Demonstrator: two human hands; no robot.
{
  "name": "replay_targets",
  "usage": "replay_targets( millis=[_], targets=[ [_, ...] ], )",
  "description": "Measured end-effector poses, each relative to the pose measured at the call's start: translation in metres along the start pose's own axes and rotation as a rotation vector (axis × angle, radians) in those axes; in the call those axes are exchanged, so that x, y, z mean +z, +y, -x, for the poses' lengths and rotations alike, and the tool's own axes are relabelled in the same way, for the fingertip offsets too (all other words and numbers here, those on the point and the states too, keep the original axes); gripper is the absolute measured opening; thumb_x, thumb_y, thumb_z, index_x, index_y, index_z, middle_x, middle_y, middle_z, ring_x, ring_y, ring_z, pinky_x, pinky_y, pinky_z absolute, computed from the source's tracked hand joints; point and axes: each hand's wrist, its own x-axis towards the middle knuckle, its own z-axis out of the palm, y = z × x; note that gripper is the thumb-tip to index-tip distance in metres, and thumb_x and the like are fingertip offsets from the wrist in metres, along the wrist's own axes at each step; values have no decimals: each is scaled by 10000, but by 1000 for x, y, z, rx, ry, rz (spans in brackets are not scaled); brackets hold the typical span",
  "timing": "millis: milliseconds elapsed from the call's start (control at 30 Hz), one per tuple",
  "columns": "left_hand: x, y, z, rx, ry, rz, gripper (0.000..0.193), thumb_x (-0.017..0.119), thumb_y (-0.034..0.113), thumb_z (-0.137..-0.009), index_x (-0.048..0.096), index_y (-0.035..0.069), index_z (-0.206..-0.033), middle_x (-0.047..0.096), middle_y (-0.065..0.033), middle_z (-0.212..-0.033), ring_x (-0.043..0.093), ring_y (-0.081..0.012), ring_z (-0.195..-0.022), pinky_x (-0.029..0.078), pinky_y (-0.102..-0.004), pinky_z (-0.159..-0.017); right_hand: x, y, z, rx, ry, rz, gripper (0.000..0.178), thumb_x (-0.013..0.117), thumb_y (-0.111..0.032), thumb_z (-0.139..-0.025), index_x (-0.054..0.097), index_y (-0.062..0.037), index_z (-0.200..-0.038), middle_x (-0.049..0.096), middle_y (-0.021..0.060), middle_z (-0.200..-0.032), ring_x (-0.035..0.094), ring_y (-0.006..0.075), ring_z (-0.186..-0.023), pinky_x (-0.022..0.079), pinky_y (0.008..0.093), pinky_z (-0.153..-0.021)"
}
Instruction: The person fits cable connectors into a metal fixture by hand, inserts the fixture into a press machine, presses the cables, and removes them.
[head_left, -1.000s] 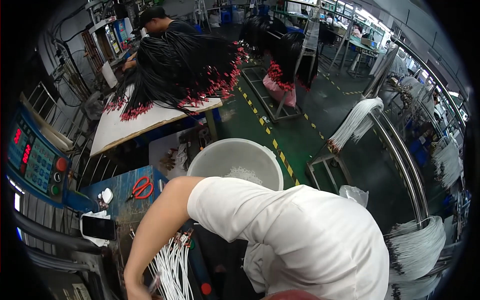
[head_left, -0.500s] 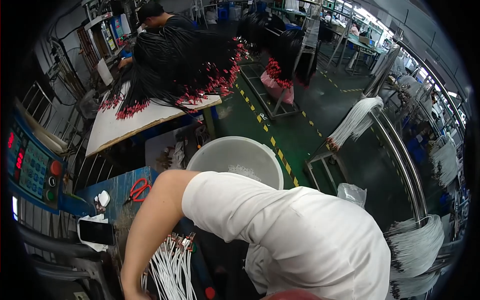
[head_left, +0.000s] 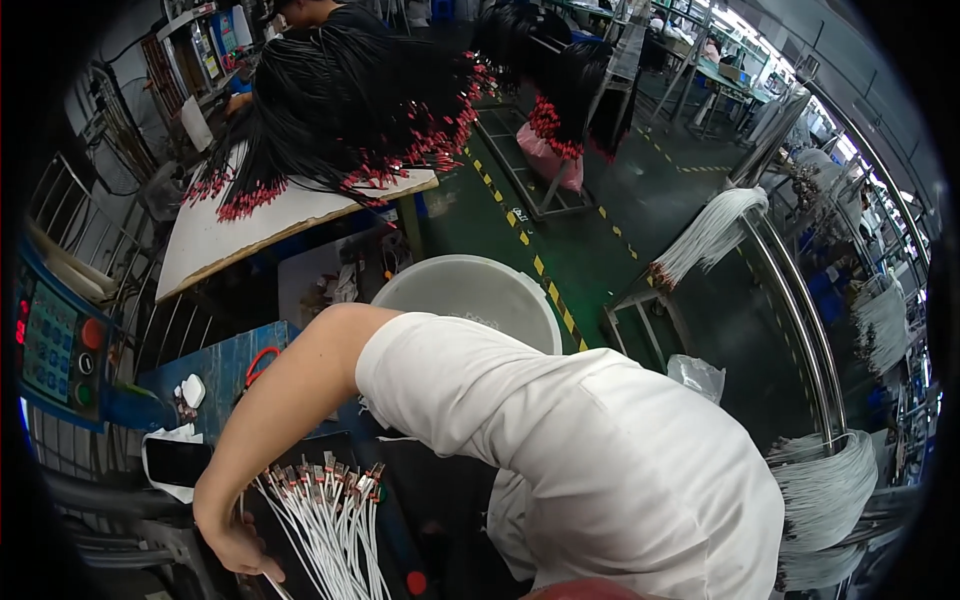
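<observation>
My right arm in a white sleeve reaches to the lower left, its elbow raised. My right hand point(head_left: 240, 550) is closed, its curled fingers around what looks like a thin white cable point(head_left: 275, 586) that runs out of the lower edge. Beside the hand lies a spread bundle of white cables point(head_left: 335, 530), their brown-and-metal ends fanned toward the far side. My left hand is outside the picture. A pair of red-handled scissors point(head_left: 262, 362) lies beyond my forearm, partly covered by it.
A control panel point(head_left: 55, 350) stands at the left, near a phone point(head_left: 178, 462) on white paper. Past my arm is a pale tub point(head_left: 470, 285). Black cables point(head_left: 320, 90) cover a white table point(head_left: 180, 250), with a person point(head_left: 310, 12) behind. White cables point(head_left: 705, 240) hang on a right-hand rack.
My right forearm has swung left, and the hand has come further into view beside the white cables. More cable ends are uncovered; the scissors are more hidden. The whole view has shifted slightly.
</observation>
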Motion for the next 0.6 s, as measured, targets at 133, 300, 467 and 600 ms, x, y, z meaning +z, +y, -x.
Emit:
replay_targets(
  millis=[133, 300, 467, 600],
  targets=[
    [-19, 8, 2, -23, 81, -77, 247, 632, 193, -948, 673, -37, -1031, 685, -165, -864, 633, -292, -731, 509, -417, -668, 17, 5, 1, -21, 137, -192, 465, 590, -542, -934, 594, -96, -803, 462, -9, -686, 416, 155, -581, 398, 349, -551],
    [-95, -3, 16, -139, 105, -291, 216, 639, 166, -937, 676, -19, -1042, 681, -145, -814, 632, -271, -713, 509, -401, -642, 37, -43, -20, -238, 451, -564, 397, 544, -399, -962, 557, -55, -763, 478, 59, -608, 495, 210, -516, 436, 380, -476],
    [-114, -39, -11, -809, -497, 1038, 352, 545, 227, -1013, 544, -91, -1164, 519, -68, -637, 427, -97, -456, 367, -233, -432, 31, 9, 49, -98, 476, -703, 252, 546, -285, -969, 634, -64, -884, 526, -10, -686, 445, 81, -506, 356, 245, -442],
    [-9, 30, -47, -770, -987, 959, 337, 555, 147, -1002, 547, -79, -1251, 454, 13, -573, 380, -62, -465, 330, -215, -460, 21, 34, 116, -5, 318, -944, 313, 620, -288, -981, 673, 3, -1085, 607, 8, -767, 475, 48, -573, 369, 195, -490]
  ],
)
